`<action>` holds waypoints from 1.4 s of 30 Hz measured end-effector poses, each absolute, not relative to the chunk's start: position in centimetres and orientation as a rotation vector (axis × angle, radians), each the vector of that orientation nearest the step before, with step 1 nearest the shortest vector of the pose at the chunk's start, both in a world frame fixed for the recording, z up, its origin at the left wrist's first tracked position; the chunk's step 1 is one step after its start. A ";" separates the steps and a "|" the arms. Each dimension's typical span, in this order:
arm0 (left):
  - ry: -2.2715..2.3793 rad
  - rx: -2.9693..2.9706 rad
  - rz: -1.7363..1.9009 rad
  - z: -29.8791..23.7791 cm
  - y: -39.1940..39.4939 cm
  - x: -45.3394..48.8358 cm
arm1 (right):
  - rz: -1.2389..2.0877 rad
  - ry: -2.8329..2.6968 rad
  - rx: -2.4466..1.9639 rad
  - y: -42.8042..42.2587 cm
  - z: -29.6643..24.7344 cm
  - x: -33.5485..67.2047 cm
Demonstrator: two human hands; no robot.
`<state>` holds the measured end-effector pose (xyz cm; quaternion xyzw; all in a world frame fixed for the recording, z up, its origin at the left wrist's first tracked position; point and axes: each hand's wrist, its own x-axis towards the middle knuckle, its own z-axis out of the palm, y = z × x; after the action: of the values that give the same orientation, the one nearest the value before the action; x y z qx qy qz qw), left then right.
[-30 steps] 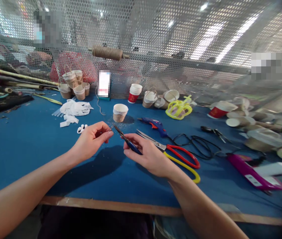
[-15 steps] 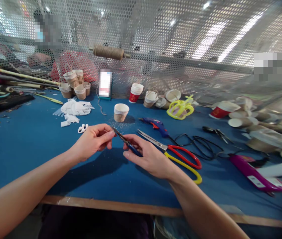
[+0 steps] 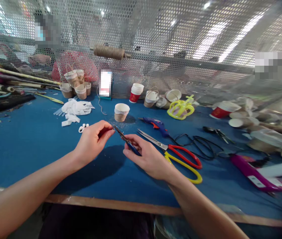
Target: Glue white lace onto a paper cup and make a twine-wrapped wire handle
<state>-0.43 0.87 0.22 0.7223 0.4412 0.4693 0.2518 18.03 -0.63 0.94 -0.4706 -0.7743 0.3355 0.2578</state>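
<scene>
Bent higher at the wrist than half a second ago, our left hand [image 3: 92,141] pinches a tiny piece [image 3: 112,129] we cannot identify, while our right hand [image 3: 146,156] grips slim blue-handled metal pliers [image 3: 124,137] above the blue tabletop [image 3: 31,142], seemingly angled to bring their tips beside that pinch.

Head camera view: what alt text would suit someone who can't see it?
A right hand holds blue-handled metal pliers near a left hand pinching something too small to identify. Beyond, a brown and white cup stands on a blue tabletop; metal scissors with red and yellow handles lie at right.
</scene>
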 end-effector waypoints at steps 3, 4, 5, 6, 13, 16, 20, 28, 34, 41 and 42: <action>1.202 1.999 1.301 0.3 0.7 -0.3 | 0.872 -2.109 -1.266 -0.9 1.0 17.8; 1.192 1.956 1.289 0.4 0.7 -0.3 | 0.856 -2.113 -1.257 -0.9 1.0 17.8; 1.174 1.892 1.273 0.5 0.7 -0.3 | 0.836 -2.117 -1.249 -1.0 1.1 17.7; 1.150 1.813 1.253 0.6 0.7 -0.2 | 0.817 -2.121 -1.239 -1.0 1.2 17.7; 0.757 1.195 1.095 0.8 1.0 -0.4 | 0.739 -2.174 -1.164 -0.8 1.3 18.0; 0.676 1.075 1.056 1.1 0.9 -0.5 | 0.726 -2.190 -1.121 -0.7 1.1 18.2; 0.577 0.964 0.998 1.2 0.6 -0.7 | 0.749 -2.199 -1.051 -0.6 1.1 18.4; 0.385 0.805 0.838 0.9 0.5 -0.8 | 0.614 -2.283 -0.975 0.0 1.2 19.0; 0.301 0.757 0.761 0.5 0.2 -0.5 | 0.504 -2.309 -0.870 0.4 0.8 19.2; 0.338 0.847 0.721 0.3 0.5 -0.6 | 0.553 -2.290 -0.882 0.3 0.8 19.1; 0.411 0.935 0.774 0.5 0.6 -0.6 | 0.585 -2.260 -0.918 0.3 0.8 18.9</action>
<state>-0.59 0.62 0.45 0.4363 0.1919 0.3612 0.8015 18.95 0.26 0.80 -0.3476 -0.8562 0.2216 0.3114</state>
